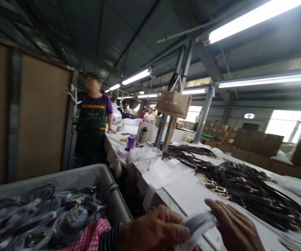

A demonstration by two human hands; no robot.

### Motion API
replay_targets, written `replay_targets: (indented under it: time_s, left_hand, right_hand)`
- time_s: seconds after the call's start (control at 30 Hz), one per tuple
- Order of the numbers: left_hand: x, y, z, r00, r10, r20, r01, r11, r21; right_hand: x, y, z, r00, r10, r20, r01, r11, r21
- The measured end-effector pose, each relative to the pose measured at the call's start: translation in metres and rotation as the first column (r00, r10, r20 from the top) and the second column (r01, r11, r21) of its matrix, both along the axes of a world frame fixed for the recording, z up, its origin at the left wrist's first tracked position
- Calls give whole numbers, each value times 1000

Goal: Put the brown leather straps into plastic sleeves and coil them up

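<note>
Left hand (158,226) pinches a dark grey, plastic-wrapped roll (198,223) over the long white bench's (183,191) near edge; right hand (235,223), fingers extended, meets the roll. Dark brown, gold-clasped straps (236,184) lie on the bench.

left sleeve (94,234): red-and-white check | cuff (109,240): dark, thin pale stripes | left hand (154,228): bare | right hand (235,226): bare

Workshop with straps (236,184), stacked cartons (257,143)
</note>
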State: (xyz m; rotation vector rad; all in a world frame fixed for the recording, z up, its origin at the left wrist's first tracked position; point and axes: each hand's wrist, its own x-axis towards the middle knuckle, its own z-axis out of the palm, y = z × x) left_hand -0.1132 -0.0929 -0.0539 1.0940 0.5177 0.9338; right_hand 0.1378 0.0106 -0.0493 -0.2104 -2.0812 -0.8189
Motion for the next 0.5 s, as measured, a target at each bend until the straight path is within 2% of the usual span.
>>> replay_targets:
  time_s: [0.1, 0.23, 0.3, 0.37, 0.4, 0.43, 0.47, 0.5]
  left_hand:
    - [4, 2, -11, 997, -78, 6, 78, 991, -109]
    - [3, 5, -24, 980, -193, -44, 187, 977, -99]
    - [0, 4, -22, 970, -238, -46, 234, 969, -77]
    - [0, 2, -11, 974, -228, -15, 227, 973, -43]
    - [1, 1, -4, 981, -192, 15, 192, 981, -17]
    - [3, 1, 4, 989, -139, 48, 139, 990, 15]
    - [7, 1, 12, 993, -78, 83, 74, 996, 50]
    - [11, 2, 20, 993, -10, 115, 0, 996, 86]
  right_hand:
    - [-8, -13, 13, 999, -34, -9, 33, 999, -34]
    - [-8, -19, 21, 996, -76, 41, 80, 992, -101]
    - [-6, -18, 17, 996, -81, 25, 84, 981, -174]
    - [-8, -18, 6, 997, -70, -42, 54, 948, -312]
    - [-12, -18, -2, 994, -55, -91, 12, 909, -418]
    - [-18, -20, -11, 987, -38, -153, -52, 838, -544]
    - [-26, -24, -20, 972, -25, -233, -146, 715, -684]
    - [-36, -29, -29, 949, -24, -314, -250, 549, -798]
